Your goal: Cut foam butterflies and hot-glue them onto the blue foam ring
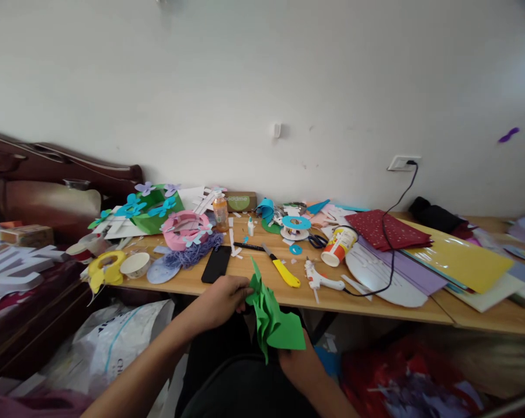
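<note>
A bundle of bright green craft sheet (273, 322), folded or crumpled into several uneven leaves, is held above my lap in front of the table edge. My left hand (226, 299) pinches its upper left edge between thumb and fingers. From the lower right my right hand (297, 361) grips it, with most of the fingers hidden behind the sheet. On the table just beyond lie a yellow-handled utility knife (286, 273), a black phone (216, 264), a black pen (249, 247) and a white glue gun (321, 276).
A black cord (391, 255) runs from the glue gun side to a wall socket (404, 163). A paper cup (339, 247) lies tipped. Pink ring (184, 229) and green crown (155, 212) stand left; a yellow folder (457, 255) lies right. A plastic bag (125, 339) sits below.
</note>
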{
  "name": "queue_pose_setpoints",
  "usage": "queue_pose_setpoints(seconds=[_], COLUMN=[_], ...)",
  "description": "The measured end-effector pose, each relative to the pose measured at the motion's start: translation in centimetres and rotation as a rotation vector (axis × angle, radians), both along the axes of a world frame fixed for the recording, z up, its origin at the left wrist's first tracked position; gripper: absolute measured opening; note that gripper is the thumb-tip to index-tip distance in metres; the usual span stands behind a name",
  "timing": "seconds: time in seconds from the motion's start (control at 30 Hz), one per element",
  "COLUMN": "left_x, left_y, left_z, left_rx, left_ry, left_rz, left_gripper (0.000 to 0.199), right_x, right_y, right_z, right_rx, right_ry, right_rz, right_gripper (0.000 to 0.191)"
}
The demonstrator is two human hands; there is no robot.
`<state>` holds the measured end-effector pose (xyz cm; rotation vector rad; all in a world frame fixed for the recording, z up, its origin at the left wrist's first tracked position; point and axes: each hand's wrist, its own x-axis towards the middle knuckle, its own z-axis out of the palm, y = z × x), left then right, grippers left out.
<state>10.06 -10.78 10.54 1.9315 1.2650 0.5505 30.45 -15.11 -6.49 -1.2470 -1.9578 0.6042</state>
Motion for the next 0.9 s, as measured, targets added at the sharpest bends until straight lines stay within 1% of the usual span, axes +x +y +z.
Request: queue_pose_setpoints(seconds=[0.07,0.13,0.27,0.33,0.4,0.5,0.57,0.67,0.8,0.9], left_x=[0.1,0.1,0.2,0.3,0.3,0.4,0.5,0.6,0.8,0.8], left_y=[-0.1,-0.2,-0.3,-0.4,-0.5,-0.6,-0.7,-0.8,-1.0,-1.0], left_z=[0.3,0.4,0.7,0.8,0.8,0.8,0.7,0.7,0.7,0.7], left_rx=[0.040,0.079,0.166,0.192,0.195,0.177,0.165,0.152,0.147,0.139], left_ry=[0.040,0.071,0.119,0.142,0.161,0.143,0.110,0.087,0.114,0.136], left_rz=[-0.015,-0.036,-0.057,-0.057,-0.061,-0.059,-0.055,-0.053,-0.047,-0.052], left_gripper=[0.029,0.029,0.027,0.026,0.026,0.027,0.026,0.026,0.026,0.026], right_x=[0.2,0.4,0.7,0.7,0.5,-0.1,-0.5,-0.8,-0.7,-0.5], right_y=[-0.1,-0.2,-0.4,-0.5,-0.6,-1.0,-1.3,-1.5,-1.5,-1.4], right_z=[0.5,0.5,-0.5,-0.5,0.1,1.6,2.7,3.7,4.1,4.1], right_rx=[0.004,0.024,0.024,0.004,-0.020,-0.074,-0.108,-0.127,-0.149,-0.157], right_ry=[0.011,0.005,0.018,0.077,0.156,0.261,0.304,0.332,0.322,0.317], right_rz=[0.039,0.060,-0.011,-0.032,-0.017,-0.019,-0.006,0.034,0.037,0.041], right_gripper=[0.036,0.039,0.042,0.043,0.043,0.033,0.027,0.023,0.022,0.029])
